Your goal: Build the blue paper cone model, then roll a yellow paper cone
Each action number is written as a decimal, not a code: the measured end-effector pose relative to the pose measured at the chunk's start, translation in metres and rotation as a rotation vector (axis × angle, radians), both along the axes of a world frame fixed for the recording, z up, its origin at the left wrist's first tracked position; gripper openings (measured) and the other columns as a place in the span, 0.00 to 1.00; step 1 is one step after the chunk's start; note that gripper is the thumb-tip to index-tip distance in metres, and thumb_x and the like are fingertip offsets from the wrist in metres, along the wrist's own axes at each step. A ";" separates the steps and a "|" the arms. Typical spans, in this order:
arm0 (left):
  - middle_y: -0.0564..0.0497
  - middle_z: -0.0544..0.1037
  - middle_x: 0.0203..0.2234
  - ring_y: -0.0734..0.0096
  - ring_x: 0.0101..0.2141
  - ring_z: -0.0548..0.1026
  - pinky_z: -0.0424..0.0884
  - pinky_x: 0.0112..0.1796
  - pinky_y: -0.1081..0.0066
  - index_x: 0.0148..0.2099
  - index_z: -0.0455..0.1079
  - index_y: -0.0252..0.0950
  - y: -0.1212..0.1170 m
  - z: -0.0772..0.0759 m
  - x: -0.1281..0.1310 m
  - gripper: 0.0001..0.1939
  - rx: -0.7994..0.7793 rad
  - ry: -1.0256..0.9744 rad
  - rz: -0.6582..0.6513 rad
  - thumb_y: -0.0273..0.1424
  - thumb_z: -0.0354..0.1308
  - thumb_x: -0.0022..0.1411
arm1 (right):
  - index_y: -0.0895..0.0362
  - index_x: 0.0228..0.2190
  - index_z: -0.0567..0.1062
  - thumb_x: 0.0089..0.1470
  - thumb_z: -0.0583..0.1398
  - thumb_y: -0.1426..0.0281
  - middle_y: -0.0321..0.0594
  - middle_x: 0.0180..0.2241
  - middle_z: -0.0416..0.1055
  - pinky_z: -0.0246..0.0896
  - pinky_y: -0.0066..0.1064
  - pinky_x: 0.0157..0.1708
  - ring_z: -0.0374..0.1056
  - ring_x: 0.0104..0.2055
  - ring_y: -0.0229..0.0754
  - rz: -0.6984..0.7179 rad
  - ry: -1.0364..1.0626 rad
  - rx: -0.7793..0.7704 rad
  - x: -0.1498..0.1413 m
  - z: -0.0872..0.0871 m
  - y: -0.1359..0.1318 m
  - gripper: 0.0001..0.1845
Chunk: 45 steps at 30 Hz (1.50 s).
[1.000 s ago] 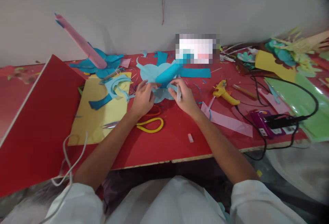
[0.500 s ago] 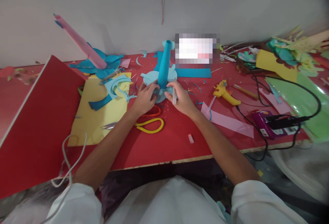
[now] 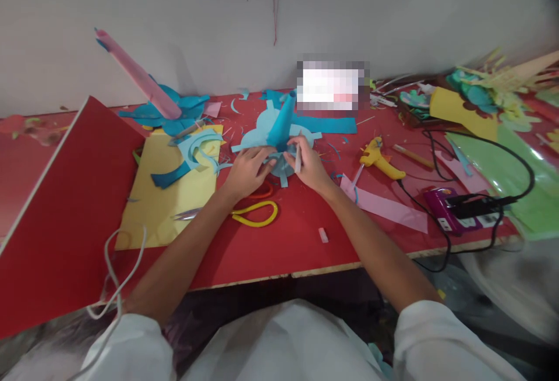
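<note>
A teal paper cone (image 3: 283, 122) stands, leaning right, on a light-blue paper flower base (image 3: 262, 130) with lobes and narrow tabs. My left hand (image 3: 248, 170) lies on the left of this base, palm down, fingers stretched out beside the cone's foot. My right hand (image 3: 311, 165) is bent around a short whitish stick (image 3: 298, 158) held upright, its fingertips at the right side of the cone's foot. What the stick is, I cannot make out. Just below my left hand are yellow-and-red-handled scissors (image 3: 257, 214), partly hidden by my forearm.
A yellow glue gun (image 3: 382, 159) rests to the right beside a pink paper strip (image 3: 393, 209). A purple box (image 3: 441, 209) carries black cables. Left are a yellow sheet (image 3: 152, 212), a red board (image 3: 70, 212) and a pink tube (image 3: 140, 75) on teal petals. Paper scraps lie around.
The cone and flower base have turned and tilted, the cone's top moving right and lower. More lobes and a front tab show. My left fingers have flattened; the stick stays in my right hand.
</note>
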State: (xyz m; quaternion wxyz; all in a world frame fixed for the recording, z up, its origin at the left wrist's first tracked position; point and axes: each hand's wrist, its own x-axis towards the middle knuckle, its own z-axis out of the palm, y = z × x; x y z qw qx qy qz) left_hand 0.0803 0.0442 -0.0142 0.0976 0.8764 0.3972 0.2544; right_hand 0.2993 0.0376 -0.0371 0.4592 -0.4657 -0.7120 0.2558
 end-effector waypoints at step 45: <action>0.50 0.86 0.46 0.58 0.43 0.82 0.75 0.42 0.64 0.53 0.82 0.46 0.002 -0.003 -0.001 0.23 -0.147 0.191 0.070 0.24 0.51 0.66 | 0.53 0.29 0.73 0.55 0.64 0.62 0.35 0.26 0.75 0.59 0.31 0.27 0.67 0.28 0.39 0.114 0.212 -0.251 0.010 -0.001 0.008 0.09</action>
